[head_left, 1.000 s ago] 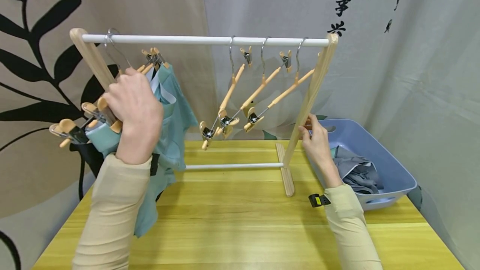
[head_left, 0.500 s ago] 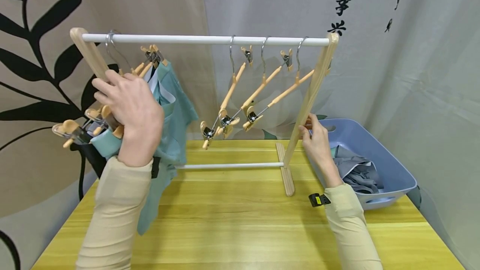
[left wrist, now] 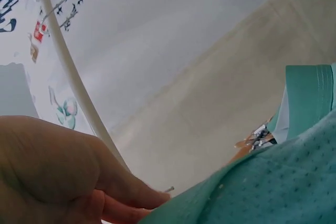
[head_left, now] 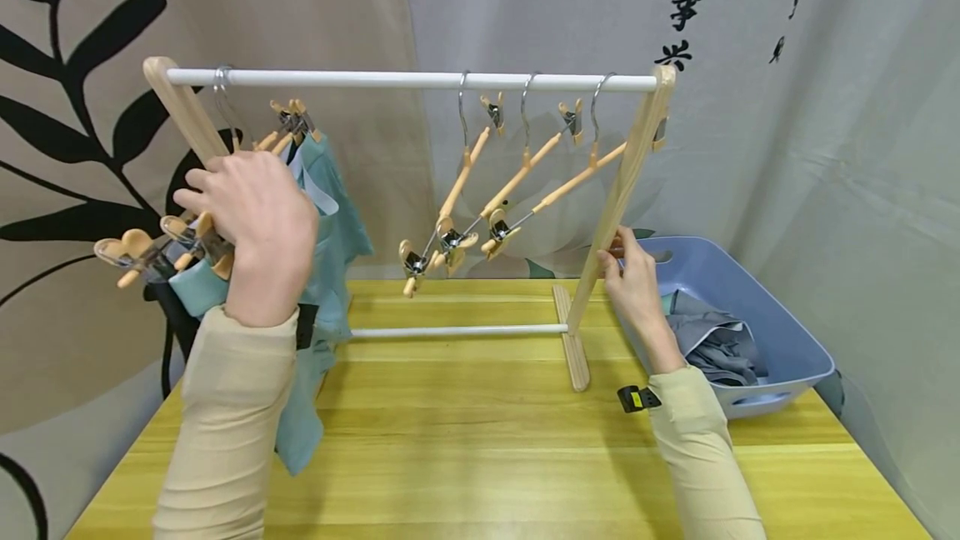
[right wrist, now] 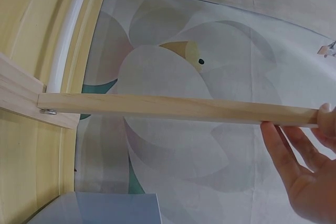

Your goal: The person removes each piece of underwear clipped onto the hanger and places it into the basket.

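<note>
Pale cloth [head_left: 510, 15] with printed black leaves hangs behind our hands, and a yellow wood-grained table [head_left: 465, 448] lies below them. Our left hand [head_left: 262, 219] is beside the clip hangers at that end of the rack's white rod [head_left: 360, 82]; its fingertips meet the edge of a teal garment [head_left: 335, 207], though we cannot tell whether they grip it. The garment drapes to the right of this hand and falls past our wrist, while wooden clips [head_left: 137, 243] jut out just left of our knuckles. With our right hand [head_left: 633, 290] we pinch the rack's right post [head_left: 627, 175]. Three more hangers [head_left: 517, 180] hang between our hands, nearer the right one. Just right of our right hand sits a blue basket [head_left: 783, 348], with grey cloth [head_left: 712, 340] inside it.
</note>
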Motion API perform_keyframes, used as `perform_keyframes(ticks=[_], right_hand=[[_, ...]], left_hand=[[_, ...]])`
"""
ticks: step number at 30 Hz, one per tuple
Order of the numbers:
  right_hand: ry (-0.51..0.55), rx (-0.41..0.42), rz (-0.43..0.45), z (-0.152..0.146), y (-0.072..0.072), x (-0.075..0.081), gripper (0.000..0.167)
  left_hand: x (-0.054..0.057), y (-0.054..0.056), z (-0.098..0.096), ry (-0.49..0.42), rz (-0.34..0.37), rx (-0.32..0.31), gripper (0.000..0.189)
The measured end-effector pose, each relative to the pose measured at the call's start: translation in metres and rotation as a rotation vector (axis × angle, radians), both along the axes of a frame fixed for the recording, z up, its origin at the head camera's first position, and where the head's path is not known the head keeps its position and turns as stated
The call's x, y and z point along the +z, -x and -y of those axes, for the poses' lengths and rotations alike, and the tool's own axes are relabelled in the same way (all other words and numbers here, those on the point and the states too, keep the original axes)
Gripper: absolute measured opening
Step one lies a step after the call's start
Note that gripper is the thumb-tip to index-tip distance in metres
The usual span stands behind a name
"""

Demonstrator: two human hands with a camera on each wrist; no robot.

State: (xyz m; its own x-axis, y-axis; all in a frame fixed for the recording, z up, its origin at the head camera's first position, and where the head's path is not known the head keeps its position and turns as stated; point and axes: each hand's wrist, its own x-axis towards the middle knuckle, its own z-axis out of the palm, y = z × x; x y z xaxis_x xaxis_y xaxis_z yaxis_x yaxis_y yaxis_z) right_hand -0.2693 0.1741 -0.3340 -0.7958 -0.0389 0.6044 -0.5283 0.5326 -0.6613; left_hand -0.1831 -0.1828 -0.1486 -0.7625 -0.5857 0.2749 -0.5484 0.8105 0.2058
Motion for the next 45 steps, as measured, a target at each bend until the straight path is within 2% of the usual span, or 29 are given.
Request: perform_keyframes(ticks=[14,18,30,36,45], right_hand=[[0.011,0.007,0.012,0.001,-0.001,0.001,0.030],[0.015,0.007,0.017,0.000,-0.001,0.000,0.030],[0.002,-0.002,0.002,0.000,-0.001,0.001,0.030],[0.007,0.001,0.017,0.000,0.000,0.000,0.030],[0.019,0.006,0.017,0.000,0.000,0.000,0.030]], left_hand=[[0.001,-0.005,0.001,-0.033,-0.148,-0.065,0.033],[0.001,-0.006,0.001,-0.030,-0.155,-0.073,0.031],[0.008,-0.006,0.007,-0.045,-0.146,-0.024,0.031],[0.009,-0.005,0.007,-0.054,-0.168,-0.010,0.036],[0.008,-0.007,0.011,-0.098,-0.213,-0.038,0.027]])
